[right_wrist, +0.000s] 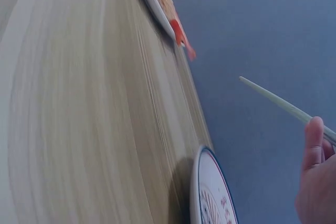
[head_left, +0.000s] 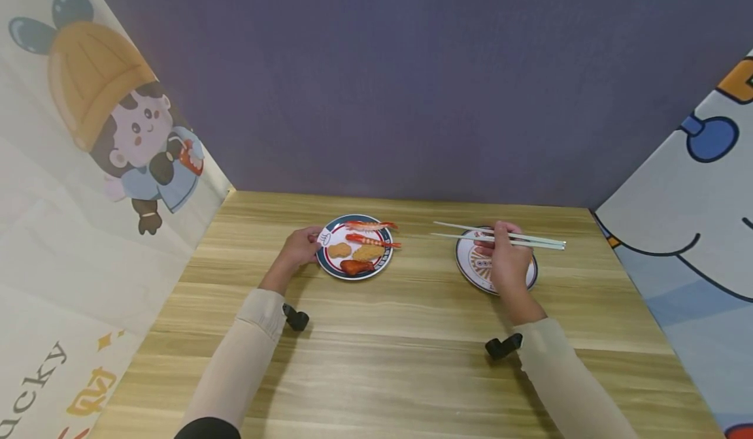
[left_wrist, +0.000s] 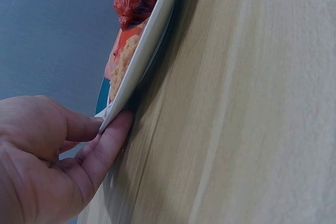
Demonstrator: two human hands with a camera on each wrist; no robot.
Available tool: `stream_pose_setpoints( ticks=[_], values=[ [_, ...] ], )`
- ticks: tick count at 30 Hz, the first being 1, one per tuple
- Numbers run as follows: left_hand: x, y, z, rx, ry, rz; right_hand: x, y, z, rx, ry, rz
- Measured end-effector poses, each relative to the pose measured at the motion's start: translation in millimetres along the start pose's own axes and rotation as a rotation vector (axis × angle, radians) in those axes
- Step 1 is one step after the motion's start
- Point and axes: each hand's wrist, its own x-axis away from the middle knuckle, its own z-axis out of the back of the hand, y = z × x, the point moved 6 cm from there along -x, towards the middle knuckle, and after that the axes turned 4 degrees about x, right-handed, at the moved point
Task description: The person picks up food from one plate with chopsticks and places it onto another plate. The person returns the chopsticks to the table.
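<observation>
A blue-rimmed plate [head_left: 327, 266] holds two shrimps [head_left: 372, 232], two breaded nuggets [head_left: 353, 251] and a red-brown chicken piece [head_left: 356, 267]. My left hand [head_left: 301, 248] pinches its left rim, thumb on top and fingers underneath; the left wrist view shows the hand [left_wrist: 58, 156] gripping that rim [left_wrist: 137, 64]. My right hand [head_left: 509, 259] hovers over a second, patterned plate [head_left: 473, 262] and holds a pair of pale chopsticks [head_left: 459, 232] pointing left. In the right wrist view one chopstick [right_wrist: 273, 100] runs past the fingers [right_wrist: 315, 142], above that plate [right_wrist: 210, 187].
The wooden table [head_left: 388, 354] is boxed in by a purple back wall [head_left: 412, 80] and cartoon-printed side panels at left [head_left: 100, 138] and right [head_left: 694, 204]. Black wrist camera mounts sit under both sleeves.
</observation>
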Motion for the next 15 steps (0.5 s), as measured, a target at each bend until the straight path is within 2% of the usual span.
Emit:
stream_pose_setpoints(
  ticks=[7,15],
  values=[
    [0.8,0.2,-0.9,-0.004,0.009,-0.014,-9.8,-3.4,29.7,-0.108,0.085,0.008],
    [1.1,-0.8,-0.2,0.011,0.011,0.007,-17.2,-7.6,65.5,-0.095,0.155,0.007]
  ],
)
